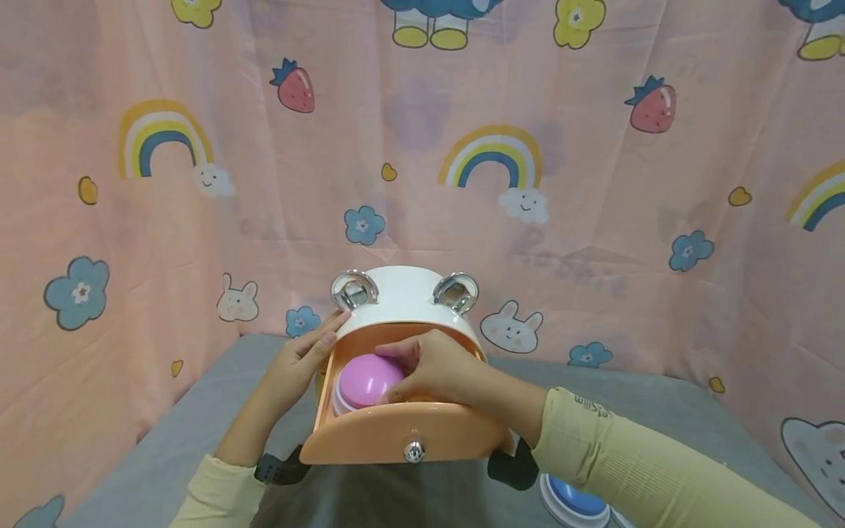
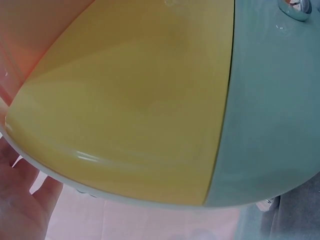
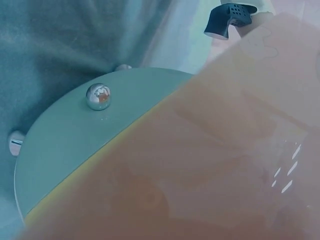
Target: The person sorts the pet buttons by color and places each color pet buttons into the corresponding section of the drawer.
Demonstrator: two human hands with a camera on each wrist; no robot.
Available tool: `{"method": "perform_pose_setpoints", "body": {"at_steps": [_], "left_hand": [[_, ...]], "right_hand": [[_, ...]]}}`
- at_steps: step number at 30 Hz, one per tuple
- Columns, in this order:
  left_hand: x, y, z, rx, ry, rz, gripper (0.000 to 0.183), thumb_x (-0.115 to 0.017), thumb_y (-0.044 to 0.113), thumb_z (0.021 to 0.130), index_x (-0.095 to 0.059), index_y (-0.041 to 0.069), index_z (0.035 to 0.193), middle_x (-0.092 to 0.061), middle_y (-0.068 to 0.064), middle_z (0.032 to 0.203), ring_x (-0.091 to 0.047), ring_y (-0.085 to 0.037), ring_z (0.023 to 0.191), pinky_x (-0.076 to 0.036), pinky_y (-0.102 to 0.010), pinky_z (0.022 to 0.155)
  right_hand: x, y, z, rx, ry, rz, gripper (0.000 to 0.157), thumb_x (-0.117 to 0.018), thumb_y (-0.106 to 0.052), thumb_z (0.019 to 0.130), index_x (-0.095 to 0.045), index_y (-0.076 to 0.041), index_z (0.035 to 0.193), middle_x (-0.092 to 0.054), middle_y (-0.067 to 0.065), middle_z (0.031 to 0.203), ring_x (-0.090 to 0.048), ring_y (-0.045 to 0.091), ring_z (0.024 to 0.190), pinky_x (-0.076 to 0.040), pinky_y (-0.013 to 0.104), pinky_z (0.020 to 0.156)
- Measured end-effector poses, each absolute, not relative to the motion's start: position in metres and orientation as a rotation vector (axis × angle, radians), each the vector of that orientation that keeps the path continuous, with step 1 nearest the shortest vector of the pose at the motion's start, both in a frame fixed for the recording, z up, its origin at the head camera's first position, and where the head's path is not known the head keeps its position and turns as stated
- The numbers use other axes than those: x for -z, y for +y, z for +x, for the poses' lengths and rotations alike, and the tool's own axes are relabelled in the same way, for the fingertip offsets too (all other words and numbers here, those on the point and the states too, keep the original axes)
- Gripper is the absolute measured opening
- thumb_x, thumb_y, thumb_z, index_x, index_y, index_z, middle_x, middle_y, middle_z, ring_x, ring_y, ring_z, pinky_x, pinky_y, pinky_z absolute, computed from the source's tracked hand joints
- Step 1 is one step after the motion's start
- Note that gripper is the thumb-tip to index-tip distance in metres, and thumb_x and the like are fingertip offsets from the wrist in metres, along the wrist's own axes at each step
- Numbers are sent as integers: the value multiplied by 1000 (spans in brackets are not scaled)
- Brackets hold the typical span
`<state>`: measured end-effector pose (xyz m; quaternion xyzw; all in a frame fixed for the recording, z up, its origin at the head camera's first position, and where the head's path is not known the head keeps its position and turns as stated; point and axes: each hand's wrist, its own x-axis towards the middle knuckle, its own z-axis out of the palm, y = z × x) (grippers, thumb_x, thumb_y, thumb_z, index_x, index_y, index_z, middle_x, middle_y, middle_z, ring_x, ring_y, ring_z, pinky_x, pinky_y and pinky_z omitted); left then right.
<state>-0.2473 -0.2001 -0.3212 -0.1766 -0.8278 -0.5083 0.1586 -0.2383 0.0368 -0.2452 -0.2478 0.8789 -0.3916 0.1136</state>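
A rounded white storage box with two silver ears stands on the grey surface, its orange top drawer pulled out. Inside the drawer, at its left side, is a round jar with a domed pink lid and white base. My right hand reaches in from the right, thumb and fingers pinching the jar's right side. My left hand rests along the box's upper left side, fingers extended; the left wrist view shows it at the white rim. The orange drawer front blocks much of the right wrist view.
Under my right forearm, a blue-lidded round jar sits on the grey surface. Below the open drawer, the box has a yellow front and a green front with a silver knob. A patterned pink curtain hangs behind.
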Motion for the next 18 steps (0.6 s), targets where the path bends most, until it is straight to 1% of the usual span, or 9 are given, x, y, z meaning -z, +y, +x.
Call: {"method": "perform_pose_setpoints", "body": {"at_steps": [4,10,15,18], "left_hand": [[322,-200,-247,1457,-2367,-501,46,-42,31,107,-47,15,149,-31,-11,163,-24,-38,152,-34,-56,111],[322,-201,-248,1446,-2368,-497,45,-43,31,107,-47,16,150,-32,-10,162,-25,-39,151,-35,-57,111],[322,-200,-247,1435,-2373,-491,45,-43,31,107,-47,17,150,-32,-10,162,-26,-39,151,-36,-56,110],[321,-200,-247,1435,-2374,-494,45,-43,32,107,-47,18,150,-32,-9,162,-26,-38,151,-37,-57,109]], "right_hand": [[246,38,-239,1163,2554,-721,60,-87,-15,76,-66,-14,132,-72,5,123,-69,18,106,-58,34,96],[245,42,-239,1213,2490,-717,61,-85,-15,78,-64,-12,135,-69,6,130,-68,22,115,-56,36,99],[244,54,-240,1329,2461,-712,54,-85,-16,78,-68,-9,129,-70,8,127,-67,27,118,-56,37,98],[243,64,-238,1390,2485,-708,48,-85,-18,78,-71,-11,124,-72,6,123,-67,25,119,-57,36,96]]}}
